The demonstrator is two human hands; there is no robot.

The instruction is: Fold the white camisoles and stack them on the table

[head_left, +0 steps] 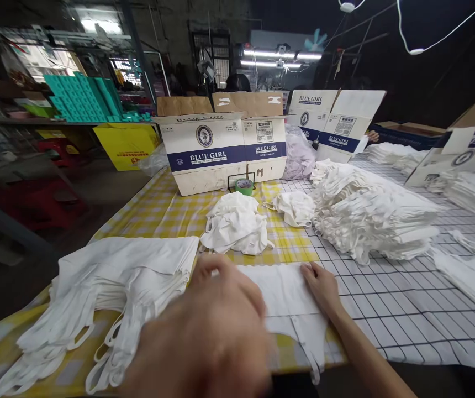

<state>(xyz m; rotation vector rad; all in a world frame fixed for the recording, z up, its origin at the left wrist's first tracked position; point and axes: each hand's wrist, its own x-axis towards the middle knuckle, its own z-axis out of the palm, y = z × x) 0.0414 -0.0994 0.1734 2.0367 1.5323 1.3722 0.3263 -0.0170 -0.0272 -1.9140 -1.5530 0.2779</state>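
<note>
A white garment [281,290] lies flat on the table right in front of me. My right hand [323,284] rests palm down on its right edge, fingers spread. My left hand [216,326] is close to the camera and blurred, hovering over the garment's left part; I cannot tell whether it grips anything. A stack of flat white garments [113,287] with loose straps lies just left of my left hand.
Crumpled white cloth [237,224] and a smaller bundle [295,207] lie beyond. A big heap of white garments [370,213] fills the right. BLUE GIRL cardboard boxes [221,146] stand at the back, green tape roll [244,186] in front. The table edge runs along the left.
</note>
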